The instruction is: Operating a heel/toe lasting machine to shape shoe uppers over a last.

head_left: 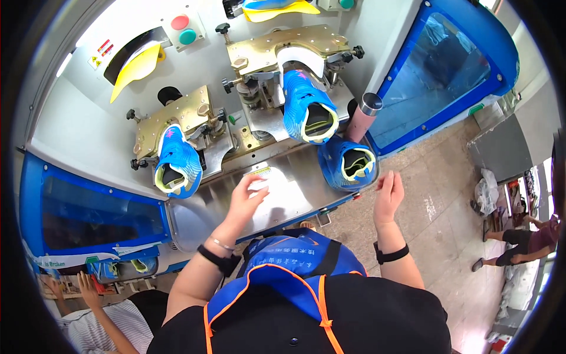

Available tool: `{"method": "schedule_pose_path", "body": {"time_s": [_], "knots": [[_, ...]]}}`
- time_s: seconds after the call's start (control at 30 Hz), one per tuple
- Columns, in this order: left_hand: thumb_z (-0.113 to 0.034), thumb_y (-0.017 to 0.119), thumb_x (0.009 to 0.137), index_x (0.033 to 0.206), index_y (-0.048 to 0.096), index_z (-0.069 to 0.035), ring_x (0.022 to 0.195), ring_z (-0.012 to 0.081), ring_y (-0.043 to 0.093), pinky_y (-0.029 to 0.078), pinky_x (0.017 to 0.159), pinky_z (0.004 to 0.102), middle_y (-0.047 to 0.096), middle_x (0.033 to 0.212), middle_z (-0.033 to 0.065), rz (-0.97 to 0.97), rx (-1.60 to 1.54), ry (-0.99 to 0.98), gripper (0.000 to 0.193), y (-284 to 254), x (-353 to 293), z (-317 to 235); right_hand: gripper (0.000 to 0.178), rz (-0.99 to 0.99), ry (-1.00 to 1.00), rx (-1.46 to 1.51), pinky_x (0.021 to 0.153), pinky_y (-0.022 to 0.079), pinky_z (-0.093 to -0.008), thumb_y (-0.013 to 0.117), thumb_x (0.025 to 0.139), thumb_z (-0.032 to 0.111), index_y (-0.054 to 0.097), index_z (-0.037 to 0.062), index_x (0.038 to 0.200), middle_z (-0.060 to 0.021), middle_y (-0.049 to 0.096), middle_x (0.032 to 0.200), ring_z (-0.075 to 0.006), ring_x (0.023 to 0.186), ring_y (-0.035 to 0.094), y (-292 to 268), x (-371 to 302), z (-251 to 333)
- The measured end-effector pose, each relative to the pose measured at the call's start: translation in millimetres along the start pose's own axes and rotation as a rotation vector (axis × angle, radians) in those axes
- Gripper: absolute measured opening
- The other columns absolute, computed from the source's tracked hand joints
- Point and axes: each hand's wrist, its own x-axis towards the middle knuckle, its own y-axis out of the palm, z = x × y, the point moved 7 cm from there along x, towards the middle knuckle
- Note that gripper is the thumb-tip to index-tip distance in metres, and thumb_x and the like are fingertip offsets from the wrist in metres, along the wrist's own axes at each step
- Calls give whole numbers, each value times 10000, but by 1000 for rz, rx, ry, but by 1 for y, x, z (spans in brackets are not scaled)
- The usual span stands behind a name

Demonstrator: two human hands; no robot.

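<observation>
head view, left hand: your left hand (246, 197) is released, its fingers and thumb parted and loosely bent above the metal table (295, 197).
right hand: your right hand (389, 192) is unclenched, fingers softly curled, grasping nothing that shows.
loose shoe: the loose shoe (333, 168), blue, rests at the table's right end, just left of your right hand; you cannot tell whether the fingertips touch it.
left mounted shoe: the left mounted shoe (180, 158) is beyond your left hand and to its left, well apart, at the left press (188, 112).
right mounted shoe: the right mounted shoe (298, 97) is farther from you, between your two hands sideways, at the right press (259, 50).
table: bare metal with a bright glare, running along the front of the pale machine housing (73, 118).
room: a pink bottle (359, 125) stands behind the loose shoe; tiled floor (436, 194) spreads to your right, and a co-worker's striped sleeve (106, 327) shows at lower left.
toes and long axes: both mounted shoes point toe-first into their presses, heels toward you; the left axis runs nearly straight away, the right leans left. the loose shoe's opening faces up; its toe direction is hard to tell.
</observation>
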Motion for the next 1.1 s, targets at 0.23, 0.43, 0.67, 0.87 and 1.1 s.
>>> {"method": "schedule_pose_path", "body": {"time_s": [0.23,0.43,0.67,0.87,1.1], "knots": [[-178,699,824,1156,550,-44,932,311,652,531,730,387,559,1222,136,-3,826,802,388,109,49,-133,327,-50,103,198,590,407,-221,406,1027,287,553,60,844,-3,527,737,-82,653,491,-1,15,-15],[-168,747,802,993,545,-27,541,272,573,439,499,364,573,715,109,-86,708,662,311,120,23,-156,454,-23,651,284,796,481,-341,430,999,454,587,51,1137,-70,589,1123,-180,1007,556,-31,10,-124],[-314,699,847,1034,556,-36,689,344,632,496,591,435,612,926,168,223,668,486,364,188,31,-109,686,273,897,265,829,501,-348,457,915,631,620,10,1157,-140,660,1070,-249,992,628,22,44,-173],[-438,623,874,1007,611,-65,796,366,651,509,702,451,654,857,160,187,708,137,396,185,50,-64,849,716,943,93,830,491,-337,482,833,743,577,23,1273,-161,629,1185,-246,1043,614,64,47,-178],[-342,749,762,902,677,-65,778,351,647,511,672,417,661,851,126,215,814,298,319,153,29,-46,942,974,833,264,987,448,-408,637,736,706,493,8,1353,-157,549,1330,-292,1201,542,58,15,-104]]}}
